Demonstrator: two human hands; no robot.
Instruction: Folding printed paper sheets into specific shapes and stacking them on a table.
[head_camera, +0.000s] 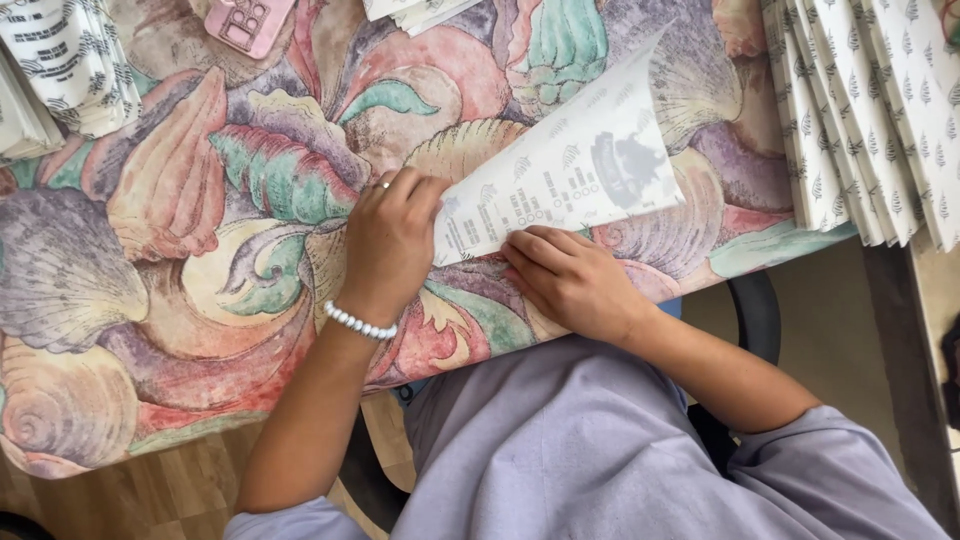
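We press a printed white paper sheet (570, 170) flat on the counter (200, 250), which carries a cloth with large shell patterns. The sheet lies a little to 1 o'clock of the picture's centre, with its far corner lifted and curling toward 1 o'clock. Our left hand (388, 245) rests on the sheet's near left corner; its grip is together, the fingers bent and pinching or pressing that edge, though we cannot tell if the paper is between them. Our right hand (570, 280) lies flat at 5 o'clock of the sheet, fingers close together on the lower edge, clamped on nothing.

We judge that the risk is a crooked crease: the lifted half is free, so if one hand slips on the smooth cloth, the edges will not meet. Hard pressing near the corner may also wrinkle or tear the thin paper.

A fanned stack of leaf-printed sheets (870, 110) lies at 2 o'clock, just beside the curling corner, and this corner could brush it. Another paper pile (60, 60) sits at 10 o'clock, and a pink device (250, 22) at 11 o'clock, both well apart.
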